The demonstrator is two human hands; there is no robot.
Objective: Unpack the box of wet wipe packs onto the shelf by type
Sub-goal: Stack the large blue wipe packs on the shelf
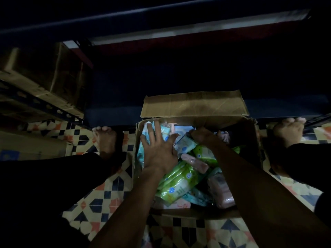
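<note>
Resting flat, fingers spread, left hand (157, 149) on pale-blue plastic wipe packs (143, 140) in cardboard box (195, 104); right hand (202, 136) beside, grip unclear.

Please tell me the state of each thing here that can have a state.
cardboard box: open, far flap up, packs inside
wet wipe packs: jumbled, colours mixed
left hand: flat on blue packs
right hand: curled, reaching among packs; hold unclear
shelf: dark, contents unclear

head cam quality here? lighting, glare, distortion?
Head view: very underexposed, shelf nearly black; light falls mainly inside the box, slight glare on the packs; wide-angle bends the edges; left hand and right hand readable, fingers soft.
</note>
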